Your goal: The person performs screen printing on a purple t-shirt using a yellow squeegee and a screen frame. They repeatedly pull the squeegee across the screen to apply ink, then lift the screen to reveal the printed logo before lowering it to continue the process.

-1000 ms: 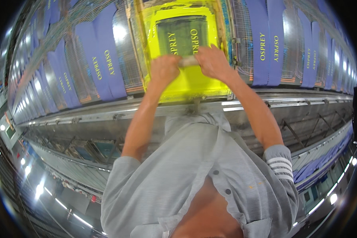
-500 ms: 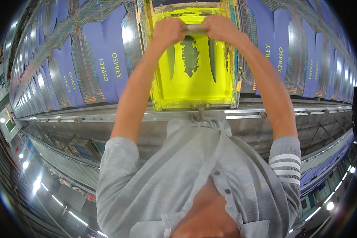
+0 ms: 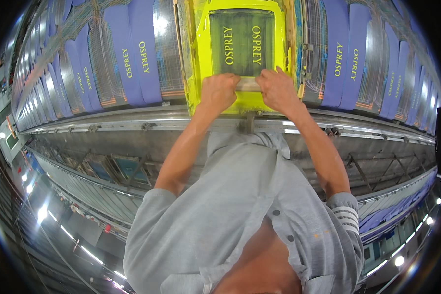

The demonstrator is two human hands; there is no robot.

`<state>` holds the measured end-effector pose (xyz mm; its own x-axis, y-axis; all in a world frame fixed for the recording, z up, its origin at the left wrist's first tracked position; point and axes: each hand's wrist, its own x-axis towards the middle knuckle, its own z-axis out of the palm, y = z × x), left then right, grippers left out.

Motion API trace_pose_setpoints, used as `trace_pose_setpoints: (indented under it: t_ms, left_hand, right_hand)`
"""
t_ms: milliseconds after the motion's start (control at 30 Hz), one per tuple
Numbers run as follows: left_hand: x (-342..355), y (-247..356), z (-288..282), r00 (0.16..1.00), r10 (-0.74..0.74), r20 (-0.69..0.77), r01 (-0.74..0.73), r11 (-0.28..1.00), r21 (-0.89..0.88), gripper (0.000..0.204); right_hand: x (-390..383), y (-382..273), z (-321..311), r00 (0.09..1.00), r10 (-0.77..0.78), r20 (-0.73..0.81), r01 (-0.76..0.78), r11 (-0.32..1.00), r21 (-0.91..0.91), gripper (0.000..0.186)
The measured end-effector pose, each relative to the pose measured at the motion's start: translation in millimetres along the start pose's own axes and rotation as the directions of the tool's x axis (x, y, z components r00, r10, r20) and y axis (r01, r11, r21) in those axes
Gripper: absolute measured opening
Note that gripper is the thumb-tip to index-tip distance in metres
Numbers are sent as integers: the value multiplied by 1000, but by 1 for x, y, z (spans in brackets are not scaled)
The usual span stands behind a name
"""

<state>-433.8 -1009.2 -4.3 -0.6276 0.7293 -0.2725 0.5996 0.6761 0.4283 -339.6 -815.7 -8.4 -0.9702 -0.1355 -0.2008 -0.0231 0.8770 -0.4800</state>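
Note:
Both hands are closed round the ends of a squeegee (image 3: 248, 85), whose pale handle shows between them. My left hand (image 3: 220, 91) grips its left end, and my right hand (image 3: 278, 89) its right end, thumb side inward. The squeegee lies across the near part of a screen printing frame (image 3: 195, 63) smeared with bright yellow ink (image 3: 279, 39). Beyond the hands, the mesh window (image 3: 242, 44) is wiped to a dark green with two lines of yellow lettering. The squeegee's blade is hidden under the handle and fingers.
Blue-violet fabric pieces (image 3: 132, 54) with yellow lettering lie along the long printing table on the left, and similar pieces (image 3: 345, 59) on the right. A metal rail (image 3: 132, 125) runs along the table's near edge. Behind me stands another long table (image 3: 98, 181).
Both hands have pulled the squeegee toward me, from the frame's far part to its near part. The mesh, earlier covered with yellow ink, now shows dark with lettering. My elbows have bent.

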Motion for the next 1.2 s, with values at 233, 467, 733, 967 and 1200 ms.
trace_pose_setpoints:
  t_ms: [233,467,733,967,1200]
  left_hand:
    - [50,-11,-30,990,-22,141,-1,987,161,16]
    - [197,-41,-83,992,-48,119,21,975,219,29]
    - [118,-25,-43,997,-3,76,-7,992,125,30]
    - [-3,3,4,999,42,12,-42,999,-6,33]
    - [-6,10,1,999,2,38,-3,999,41,35]
  right_hand:
    - [52,23,-34,958,148,246,-154,988,3,6]
    - [168,110,-86,989,89,117,-79,993,-82,22]
    - [99,68,-42,998,42,47,-37,994,-98,20]
    - [-7,0,-3,1000,-6,16,6,1000,-12,18]
    - [-1,95,-18,749,159,-643,-210,978,-2,49]
